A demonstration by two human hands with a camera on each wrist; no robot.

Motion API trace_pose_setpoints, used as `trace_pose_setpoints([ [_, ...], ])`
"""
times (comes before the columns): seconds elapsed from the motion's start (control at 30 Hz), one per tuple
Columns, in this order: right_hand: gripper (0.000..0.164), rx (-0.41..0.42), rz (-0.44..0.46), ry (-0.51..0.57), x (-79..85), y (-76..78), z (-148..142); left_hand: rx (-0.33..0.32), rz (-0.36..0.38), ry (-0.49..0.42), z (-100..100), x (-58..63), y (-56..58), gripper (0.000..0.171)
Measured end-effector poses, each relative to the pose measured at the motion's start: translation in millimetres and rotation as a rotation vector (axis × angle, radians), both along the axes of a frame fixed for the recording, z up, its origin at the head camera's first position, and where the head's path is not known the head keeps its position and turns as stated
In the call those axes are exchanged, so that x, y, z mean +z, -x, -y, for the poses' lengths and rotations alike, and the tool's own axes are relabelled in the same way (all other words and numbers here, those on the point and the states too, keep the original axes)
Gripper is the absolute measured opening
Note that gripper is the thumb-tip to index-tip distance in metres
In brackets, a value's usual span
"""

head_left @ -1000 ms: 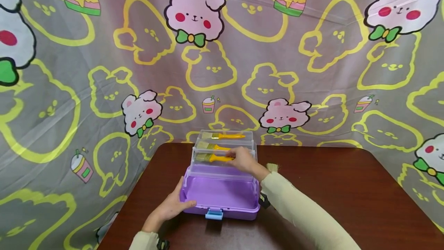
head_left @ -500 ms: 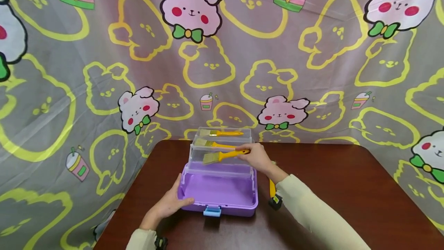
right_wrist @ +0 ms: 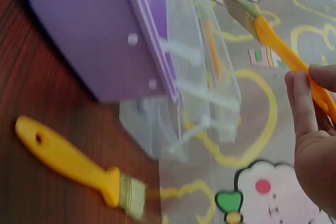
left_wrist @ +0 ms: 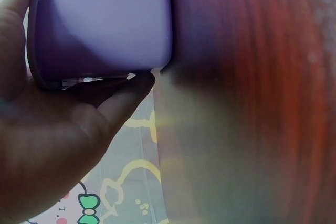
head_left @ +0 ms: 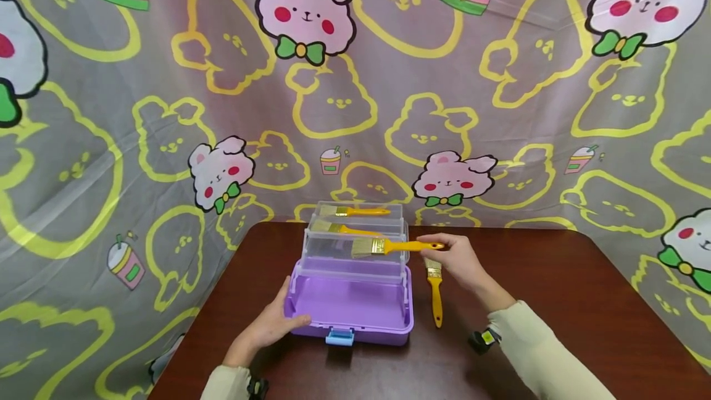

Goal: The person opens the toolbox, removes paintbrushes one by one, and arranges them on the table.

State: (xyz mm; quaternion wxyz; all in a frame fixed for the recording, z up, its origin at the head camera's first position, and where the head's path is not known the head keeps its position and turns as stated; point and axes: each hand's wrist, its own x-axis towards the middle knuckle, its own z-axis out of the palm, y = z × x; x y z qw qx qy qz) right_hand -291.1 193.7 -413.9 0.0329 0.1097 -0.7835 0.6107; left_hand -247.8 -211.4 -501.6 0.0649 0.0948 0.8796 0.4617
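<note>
My right hand (head_left: 457, 259) pinches a yellow-handled paintbrush (head_left: 404, 246) near the end of its handle, bristles pointing left. In the head view this brush overlaps the clear trays of an open purple toolbox (head_left: 350, 304). My left hand (head_left: 271, 321) grips the box's left wall, thumb over the front rim; the left wrist view shows that hand (left_wrist: 79, 124) against the purple side (left_wrist: 105, 19). Two more paintbrushes lie in the raised trays, an upper one (head_left: 361, 211) and a lower one (head_left: 344, 228). Another paintbrush (head_left: 436, 295) lies on the table right of the box.
The toolbox stands on a dark red-brown table (head_left: 533, 301), its light blue latch (head_left: 340, 337) facing me. Behind the table hangs a grey patterned curtain (head_left: 383, 91). The clear trays (right_wrist: 210, 77) lean back in stepped tiers.
My right hand has lifted a paintbrush out of the lowest clear tray and carried it to the right. The brush on the table has come into fuller view. My left hand keeps its grip.
</note>
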Motion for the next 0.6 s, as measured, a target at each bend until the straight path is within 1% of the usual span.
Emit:
trace_pose_setpoints([
  [0.1,0.036,-0.004,-0.021,0.035,-3.5,-1.2,-19,0.002,-0.002,0.002,0,0.7,-0.3,0.110],
  [0.23,0.038,-0.009,-0.033,0.114,-9.6,-1.6,-46,0.006,0.004,0.000,0,1.8,-0.5,0.110],
  [0.4,0.030,-0.034,-0.024,0.185,-17.0,-3.3,-80,0.002,0.005,-0.007,0,2.4,-1.1,0.109],
  [0.5,0.026,-0.028,-0.003,0.265,-23.0,-4.3,-101,0.000,0.014,-0.014,-1,3.1,-1.0,0.109],
  [0.6,0.025,-0.022,0.032,0.373,-31.4,-5.3,-120,-0.005,0.011,-0.012,0,3.5,-1.1,0.109],
])
